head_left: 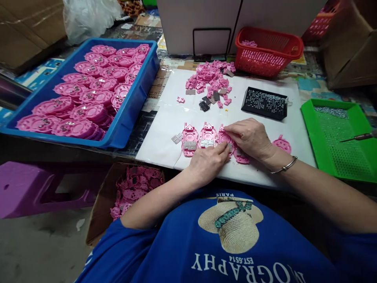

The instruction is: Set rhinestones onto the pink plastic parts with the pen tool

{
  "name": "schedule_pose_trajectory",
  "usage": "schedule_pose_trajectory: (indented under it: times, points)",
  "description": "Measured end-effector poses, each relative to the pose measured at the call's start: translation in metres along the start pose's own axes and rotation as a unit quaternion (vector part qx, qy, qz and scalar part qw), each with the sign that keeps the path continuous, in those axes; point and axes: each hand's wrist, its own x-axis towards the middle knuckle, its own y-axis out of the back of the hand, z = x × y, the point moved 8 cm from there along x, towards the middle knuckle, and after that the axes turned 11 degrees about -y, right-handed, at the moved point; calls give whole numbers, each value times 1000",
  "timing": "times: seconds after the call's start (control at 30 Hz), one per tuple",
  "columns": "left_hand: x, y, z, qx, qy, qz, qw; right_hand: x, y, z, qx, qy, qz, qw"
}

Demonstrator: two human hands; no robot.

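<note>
Nearest: the blue shirt [182,243], a hat print on its front. Just beyond, along the near edge of the white sheet [165,129] on the desk [157,84] — a row of four pink cases. First case [190,137] and second case [207,135], from the left, each carry grey plates across the lower half. Third case [223,137] is under both hands; fourth case [242,159] is partly hidden by the right wrist.

Left hand [209,162]: palm down, fingers bent, fingertips at the lower part of the third case; cannot tell whether anything is under them. Right hand [250,136]: thumb and forefinger brought close together over the third case's upper right edge; any small part between them cannot be made out.

Toward the sheet's far edge: a pink pile [207,78], loose plates mixed in. Near its right edge: black tray [262,112] of screws. Desk, right side: green tray [310,125], screwdriver [361,137] over it. Left side: blue tray [138,94] — stacked pink cases inside.
</note>
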Motion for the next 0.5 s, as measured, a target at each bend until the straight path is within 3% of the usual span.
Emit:
schedule_pose_trajectory:
  times: [0.5]
  points:
    - [1, -3, -6, -96, 32, -20, 995, 2, -2, -3, -79, -49, -41, 995]
